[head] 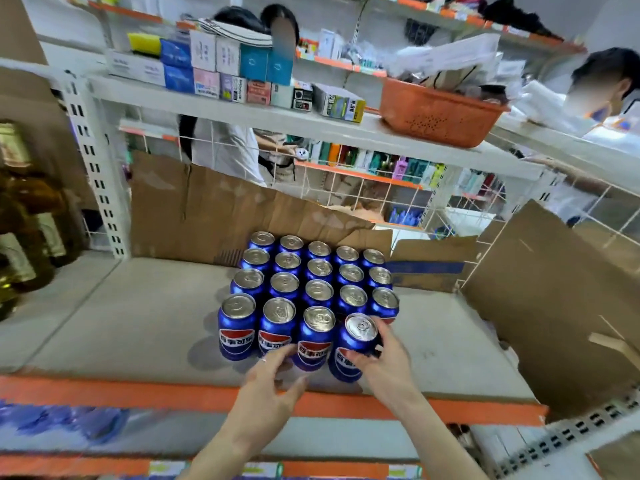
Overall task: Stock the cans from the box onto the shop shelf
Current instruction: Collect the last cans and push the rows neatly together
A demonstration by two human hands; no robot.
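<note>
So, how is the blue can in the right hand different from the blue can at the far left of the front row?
The blue can in the right hand is tilted and gripped by the right hand; the blue can at the far left of the front row stands upright, untouched. The held one sits nearer the shelf's orange edge. Both share silver tops and red-white-blue logos.

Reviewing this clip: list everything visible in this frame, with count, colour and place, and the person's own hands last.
cans: about twenty, blue with silver tops, in rows on the middle shelf
shelf: one, grey board with orange front edge
cardboard sheets: several, brown, standing behind and right of the cans
small boxes: many, mostly white and blue, stacked on the upper shelf
basket: one, orange, upper shelf at right
bottles: a few, amber, far left, blurred
other people: at least two, behind the wire back and at right
left hand: fingertips touching a front-row can
right hand: gripping the front right can
</note>
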